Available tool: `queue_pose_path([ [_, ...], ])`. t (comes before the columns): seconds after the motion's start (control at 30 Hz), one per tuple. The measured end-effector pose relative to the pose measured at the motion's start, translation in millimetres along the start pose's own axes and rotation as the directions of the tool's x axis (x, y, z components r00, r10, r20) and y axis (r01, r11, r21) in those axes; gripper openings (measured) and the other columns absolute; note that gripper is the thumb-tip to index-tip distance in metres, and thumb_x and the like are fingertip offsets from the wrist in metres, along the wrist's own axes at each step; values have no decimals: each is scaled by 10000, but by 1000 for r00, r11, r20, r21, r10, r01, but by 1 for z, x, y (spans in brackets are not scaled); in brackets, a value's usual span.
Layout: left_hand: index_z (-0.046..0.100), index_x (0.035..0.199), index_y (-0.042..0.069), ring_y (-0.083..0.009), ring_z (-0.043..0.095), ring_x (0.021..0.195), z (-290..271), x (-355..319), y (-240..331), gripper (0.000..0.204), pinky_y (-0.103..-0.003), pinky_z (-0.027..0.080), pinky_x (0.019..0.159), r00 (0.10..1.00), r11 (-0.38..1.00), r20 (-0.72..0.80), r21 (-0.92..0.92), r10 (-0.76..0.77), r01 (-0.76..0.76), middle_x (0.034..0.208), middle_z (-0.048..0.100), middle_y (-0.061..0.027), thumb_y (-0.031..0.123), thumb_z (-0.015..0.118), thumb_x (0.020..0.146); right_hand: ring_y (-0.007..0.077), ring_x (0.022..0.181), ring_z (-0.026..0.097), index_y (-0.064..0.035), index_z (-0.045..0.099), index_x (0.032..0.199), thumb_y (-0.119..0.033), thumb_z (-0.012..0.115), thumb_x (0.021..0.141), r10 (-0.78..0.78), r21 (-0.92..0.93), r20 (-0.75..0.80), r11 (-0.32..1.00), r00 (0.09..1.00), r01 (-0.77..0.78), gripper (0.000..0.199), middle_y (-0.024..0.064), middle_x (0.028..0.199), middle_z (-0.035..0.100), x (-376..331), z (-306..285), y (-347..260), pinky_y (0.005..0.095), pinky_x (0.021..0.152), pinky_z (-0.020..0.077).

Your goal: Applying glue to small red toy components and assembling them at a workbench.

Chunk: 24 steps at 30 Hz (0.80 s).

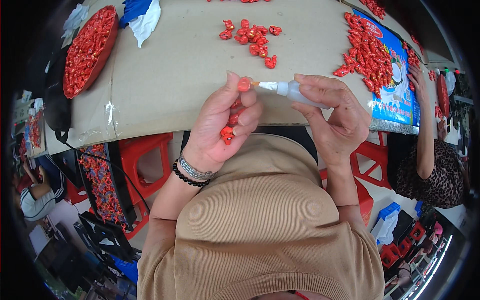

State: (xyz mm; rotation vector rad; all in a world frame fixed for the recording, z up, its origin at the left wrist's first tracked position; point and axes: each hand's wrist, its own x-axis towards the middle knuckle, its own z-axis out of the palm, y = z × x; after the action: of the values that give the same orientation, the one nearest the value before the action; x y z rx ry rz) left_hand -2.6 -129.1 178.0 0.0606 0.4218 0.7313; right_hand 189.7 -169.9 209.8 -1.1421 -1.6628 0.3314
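My left hand [220, 125] holds several small red pieces: one [244, 84] pinched between thumb and forefinger, others [228, 133] tucked under the curled fingers. My right hand [335, 120] grips a small clear squeeze bottle [300, 93] with a white nozzle. The nozzle tip touches the pinched red piece. Both hands hover over the near edge of a cardboard-covered table [175, 75]. A small heap of the same red pieces [252, 39] lies on the cardboard just beyond my hands.
A round red tray [89, 50] full of red pieces sits far left beside a blue-and-white cloth [142, 15]. A larger red heap [367, 52] lies on a printed blue sheet [400, 95] at right, where another person's hand [416, 77] rests. Red stools [145, 160] stand below.
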Motion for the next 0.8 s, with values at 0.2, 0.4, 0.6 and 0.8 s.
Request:
queue_pose_path([
  [0.2, 576, 920, 100, -92, 416, 562, -1, 0, 0, 308, -190, 321, 411, 1000, 1000, 6, -7, 9, -9, 770, 557, -5, 383, 473, 988, 224, 789, 683, 19, 661, 827, 124, 724, 618, -10, -16, -88, 1000, 996, 8, 242, 137, 871, 696, 2, 5, 0, 278, 632, 543],
  [0.4, 603, 925, 97, -92, 430, 553, -1, 0, 0, 281, -187, 323, 408, 999, 1000, -25, -10, 27, -27, 812, 626, -19, 359, 513, 974, 255, 921, 684, 44, 650, 885, 143, 748, 650, -26, -56, -19, 998, 999, 25, 273, 201, 964, 683, 0, 0, 1, 298, 719, 585],
  [0.6, 621, 934, 94, -84, 436, 554, -4, 1, -2, 270, -182, 322, 405, 998, 998, -10, 25, 54, -54, 846, 650, -23, 343, 526, 971, 256, 924, 685, 42, 650, 889, 141, 749, 649, -28, -84, -9, 996, 1000, 28, 278, 196, 965, 684, 1, -3, -1, 299, 717, 588],
  [0.8, 626, 935, 89, -82, 435, 555, -4, 1, -2, 278, -179, 319, 404, 998, 998, -5, 30, 58, -58, 852, 653, -20, 345, 524, 971, 252, 914, 686, 41, 652, 888, 141, 748, 647, -28, -81, -11, 996, 1000, 27, 278, 198, 971, 683, 2, -3, -1, 301, 717, 586],
])
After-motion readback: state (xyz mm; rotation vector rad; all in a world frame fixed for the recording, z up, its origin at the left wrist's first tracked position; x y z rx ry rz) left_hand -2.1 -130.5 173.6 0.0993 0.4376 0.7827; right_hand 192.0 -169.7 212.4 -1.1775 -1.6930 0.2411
